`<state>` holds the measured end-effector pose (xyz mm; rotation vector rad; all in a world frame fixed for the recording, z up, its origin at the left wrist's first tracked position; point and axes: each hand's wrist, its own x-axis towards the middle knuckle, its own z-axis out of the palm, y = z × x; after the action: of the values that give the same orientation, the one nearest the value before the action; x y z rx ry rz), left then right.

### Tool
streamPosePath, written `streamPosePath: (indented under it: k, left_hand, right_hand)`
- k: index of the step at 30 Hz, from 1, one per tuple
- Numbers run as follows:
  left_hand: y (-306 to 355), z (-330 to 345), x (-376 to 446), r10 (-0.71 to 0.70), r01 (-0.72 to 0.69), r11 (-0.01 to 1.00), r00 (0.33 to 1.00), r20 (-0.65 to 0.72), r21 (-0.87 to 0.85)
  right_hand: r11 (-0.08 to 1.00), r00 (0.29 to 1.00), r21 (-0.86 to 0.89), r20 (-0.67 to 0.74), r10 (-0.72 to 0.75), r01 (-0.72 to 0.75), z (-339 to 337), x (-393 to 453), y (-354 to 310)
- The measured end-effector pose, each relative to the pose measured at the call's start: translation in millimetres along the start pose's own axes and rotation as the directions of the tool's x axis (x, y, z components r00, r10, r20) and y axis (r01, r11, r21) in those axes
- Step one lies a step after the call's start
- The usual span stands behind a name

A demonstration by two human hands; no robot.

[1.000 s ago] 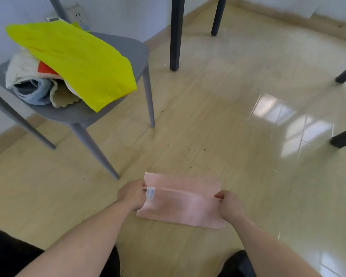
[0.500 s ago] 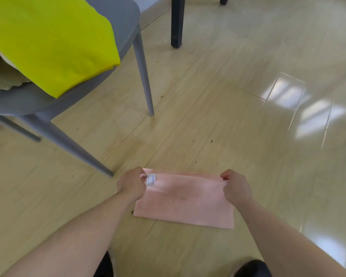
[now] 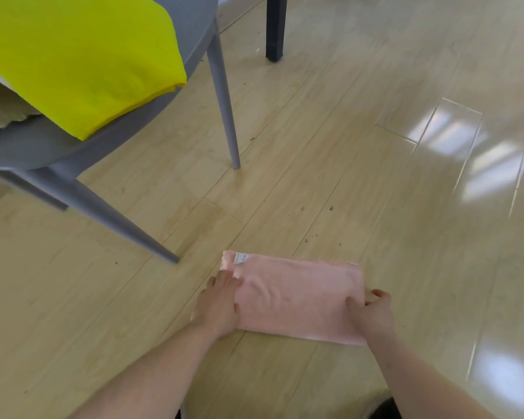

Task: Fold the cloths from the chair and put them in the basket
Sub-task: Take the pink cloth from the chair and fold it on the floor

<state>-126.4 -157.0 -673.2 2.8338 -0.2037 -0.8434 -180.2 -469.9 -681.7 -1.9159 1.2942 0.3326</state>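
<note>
A pink cloth (image 3: 297, 300) with a small white tag lies folded into a rectangle on the wooden floor in front of me. My left hand (image 3: 220, 306) rests flat on its left end, fingers stretched out and pressing the fabric down. My right hand (image 3: 371, 313) holds the cloth's right edge, thumb on top and fingers curled round the side. The grey chair (image 3: 194, 31) stands at the upper left, carrying a yellow cloth (image 3: 82, 55) and a beige cloth (image 3: 3, 113) underneath it. No basket is in view.
Grey chair legs (image 3: 224, 98) slant down to the floor just left of and behind the pink cloth. A black furniture leg (image 3: 275, 28) stands further back. Glossy floor stretches to the right.
Both hands let go of the cloth's far corners and slid back toward me. The left hand now lies flat on the cloth, and the right holds its right edge. The view has tilted down.
</note>
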Motion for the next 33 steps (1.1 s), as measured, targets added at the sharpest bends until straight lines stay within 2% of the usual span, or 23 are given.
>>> streamPosePath:
  k: [6,11,15,18,24,27,30,33]
  left_hand:
    - [3,-1,-4,-0.017,0.024,0.997,0.995,0.098,-0.072]
    - [5,-10,-12,0.115,-0.066,0.975,0.967,0.226,-0.215]
    - [7,-12,-17,0.065,-0.037,0.964,0.993,0.097,-0.265]
    - [6,-14,-22,-0.004,0.020,0.953,0.999,0.054,-0.302]
    - [-5,-12,-24,-0.131,0.115,0.865,0.991,0.001,-0.489]
    - [-12,-14,-21,-0.195,0.163,0.823,0.981,0.000,-0.544]
    - [-21,-14,-18,-0.244,0.199,0.787,0.970,0.003,-0.583]
    - [-27,-13,-15,-0.285,0.235,0.758,0.958,0.015,-0.609]
  right_hand:
    - [0.994,0.993,0.097,0.111,0.037,-0.048,-16,-1,-8]
    - [0.985,0.972,-0.005,0.163,-0.170,0.173,-32,-23,-31]
    - [0.898,0.913,-0.208,0.221,-0.343,0.387,-33,-49,-56]
    - [0.855,0.864,-0.200,0.282,-0.418,0.479,-25,-69,-72]
    - [0.857,0.786,-0.060,0.434,-0.440,0.513,17,-111,-89]
    - [0.887,0.759,0.052,0.495,-0.422,0.460,43,-129,-88]
    - [0.864,0.728,-0.007,0.543,-0.419,0.503,71,-131,-80]
    - [0.883,0.697,-0.017,0.621,-0.359,0.470,90,-130,-68]
